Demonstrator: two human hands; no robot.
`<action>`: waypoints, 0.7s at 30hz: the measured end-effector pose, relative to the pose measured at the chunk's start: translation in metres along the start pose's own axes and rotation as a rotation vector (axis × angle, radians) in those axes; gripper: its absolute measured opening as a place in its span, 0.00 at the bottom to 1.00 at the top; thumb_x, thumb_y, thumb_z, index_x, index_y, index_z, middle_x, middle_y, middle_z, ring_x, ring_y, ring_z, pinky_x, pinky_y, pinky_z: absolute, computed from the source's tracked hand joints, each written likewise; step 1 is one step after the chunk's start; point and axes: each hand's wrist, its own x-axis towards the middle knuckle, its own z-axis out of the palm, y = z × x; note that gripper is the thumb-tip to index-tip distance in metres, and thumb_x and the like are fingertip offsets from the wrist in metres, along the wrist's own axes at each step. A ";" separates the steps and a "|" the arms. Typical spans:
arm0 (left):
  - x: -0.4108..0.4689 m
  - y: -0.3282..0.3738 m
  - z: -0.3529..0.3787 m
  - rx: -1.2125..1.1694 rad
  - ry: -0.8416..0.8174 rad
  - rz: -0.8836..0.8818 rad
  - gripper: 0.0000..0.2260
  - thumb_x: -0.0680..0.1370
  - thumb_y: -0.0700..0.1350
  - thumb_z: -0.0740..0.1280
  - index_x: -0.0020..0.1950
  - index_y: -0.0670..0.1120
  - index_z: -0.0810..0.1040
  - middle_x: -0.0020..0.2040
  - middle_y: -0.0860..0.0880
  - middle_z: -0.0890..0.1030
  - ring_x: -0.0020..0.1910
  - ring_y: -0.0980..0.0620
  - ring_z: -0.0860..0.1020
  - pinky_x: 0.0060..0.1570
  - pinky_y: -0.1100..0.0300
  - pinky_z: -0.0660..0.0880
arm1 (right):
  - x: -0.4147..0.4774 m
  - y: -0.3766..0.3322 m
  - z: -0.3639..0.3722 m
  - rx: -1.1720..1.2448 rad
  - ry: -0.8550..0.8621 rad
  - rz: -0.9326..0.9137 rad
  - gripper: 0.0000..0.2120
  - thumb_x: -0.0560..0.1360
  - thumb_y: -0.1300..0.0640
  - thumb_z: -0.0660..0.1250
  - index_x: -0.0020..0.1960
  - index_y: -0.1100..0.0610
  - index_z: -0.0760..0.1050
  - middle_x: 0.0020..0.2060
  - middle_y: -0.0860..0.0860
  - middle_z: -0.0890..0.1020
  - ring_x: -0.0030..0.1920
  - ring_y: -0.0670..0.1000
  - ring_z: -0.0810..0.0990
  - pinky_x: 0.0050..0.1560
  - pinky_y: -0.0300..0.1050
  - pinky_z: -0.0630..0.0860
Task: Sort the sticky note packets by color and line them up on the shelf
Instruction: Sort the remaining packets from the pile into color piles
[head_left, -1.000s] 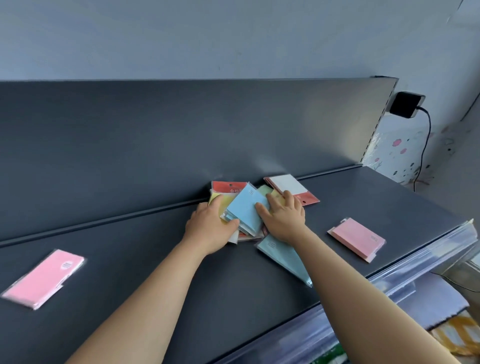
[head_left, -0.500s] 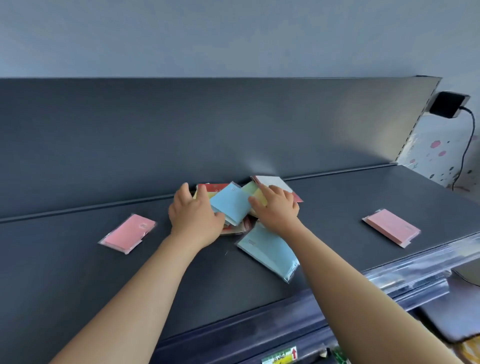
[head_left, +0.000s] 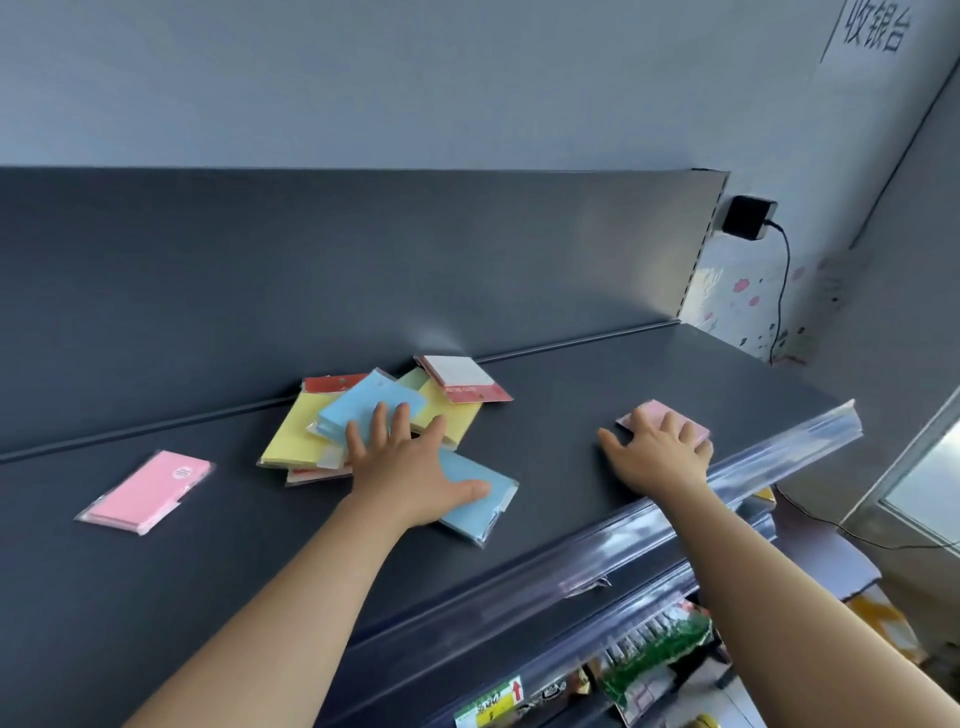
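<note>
A loose pile of sticky note packets lies mid-shelf: a yellow packet (head_left: 291, 436), a light blue packet (head_left: 363, 405) on top, a white packet with a red header (head_left: 462, 376) at the back, and a second blue packet (head_left: 478, 499) nearer the front. My left hand (head_left: 410, 462) lies flat with spread fingers across both blue packets. My right hand (head_left: 657, 452) rests with straight fingers on a pink packet (head_left: 652, 413) at the right. Another pink packet (head_left: 148, 491) lies alone at the left.
The dark shelf (head_left: 571, 415) has a tall back panel and a clear plastic price rail (head_left: 727, 499) along its front edge. A black adapter with a cord (head_left: 748, 215) hangs on the wall at right. Packaged goods (head_left: 654, 649) show on a lower shelf.
My right hand left the pile and moved right onto the pink packet. My left hand shifted right and now lies over both blue packets. The camera view shifted.
</note>
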 end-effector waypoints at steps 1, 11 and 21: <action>0.000 -0.001 0.000 0.007 -0.003 -0.014 0.44 0.69 0.76 0.57 0.79 0.57 0.47 0.80 0.46 0.42 0.77 0.42 0.36 0.72 0.37 0.37 | 0.001 0.000 0.000 0.014 -0.004 -0.012 0.30 0.76 0.33 0.49 0.72 0.47 0.62 0.73 0.59 0.61 0.74 0.62 0.55 0.73 0.61 0.50; -0.012 -0.040 -0.007 0.000 0.126 -0.125 0.52 0.65 0.77 0.61 0.79 0.50 0.44 0.78 0.48 0.49 0.76 0.45 0.48 0.72 0.46 0.48 | -0.024 -0.114 0.014 0.135 -0.001 -0.434 0.28 0.76 0.34 0.52 0.74 0.41 0.56 0.70 0.54 0.64 0.70 0.60 0.60 0.69 0.56 0.55; -0.024 -0.088 -0.003 -0.130 0.075 -0.193 0.44 0.70 0.72 0.62 0.78 0.59 0.44 0.79 0.49 0.38 0.77 0.45 0.36 0.73 0.39 0.46 | -0.044 -0.163 0.039 -0.018 -0.067 -0.560 0.32 0.73 0.28 0.43 0.74 0.37 0.52 0.75 0.45 0.55 0.76 0.58 0.48 0.67 0.73 0.46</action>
